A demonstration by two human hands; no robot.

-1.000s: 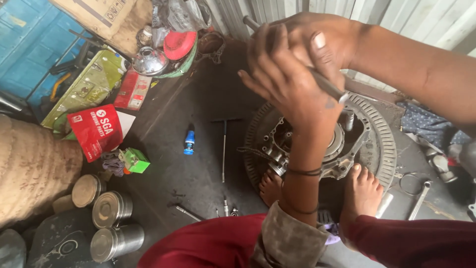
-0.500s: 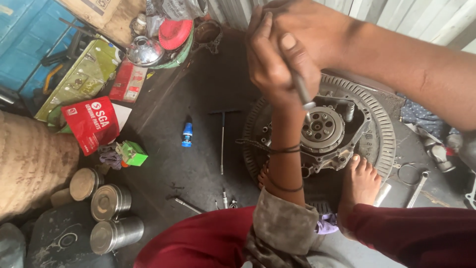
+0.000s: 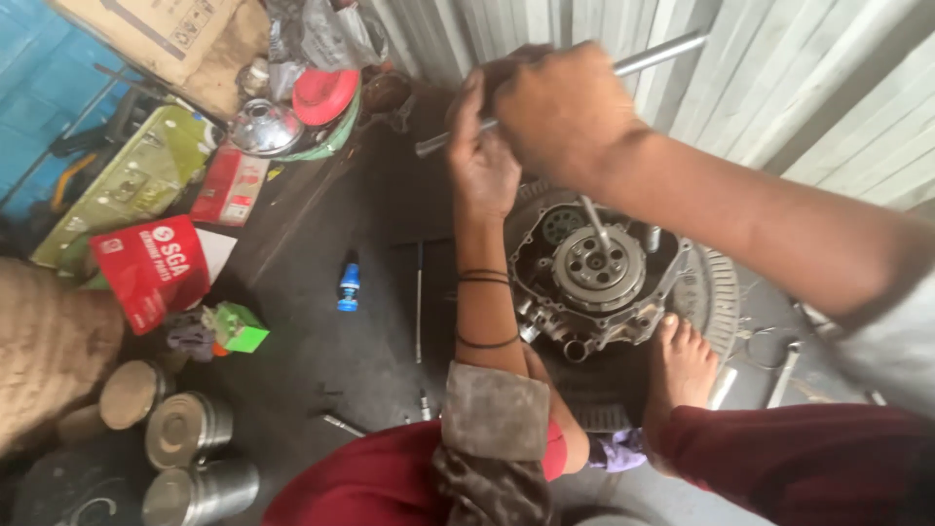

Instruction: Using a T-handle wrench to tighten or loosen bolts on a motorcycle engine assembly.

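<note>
I see both hands gripping T-wrench [image 3: 623,66] bar: left hand [image 3: 482,161], right hand [image 3: 565,112]. Shaft mostly hidden, tip on engine [image 3: 594,268].

Grey-brown rolled sleeve [image 3: 492,414], 3 thin black bands on the left wrist [image 3: 484,302], dark red trousers [image 3: 779,458], bare feet [image 3: 687,365].

Open floor [image 3: 321,360] was left between the engine [image 3: 599,278] and the pistons [image 3: 185,429], broken only by a blue bottle [image 3: 348,286] and a thin rod [image 3: 419,302]. The engine's near side was blocked by a foot [image 3: 687,365].
</note>
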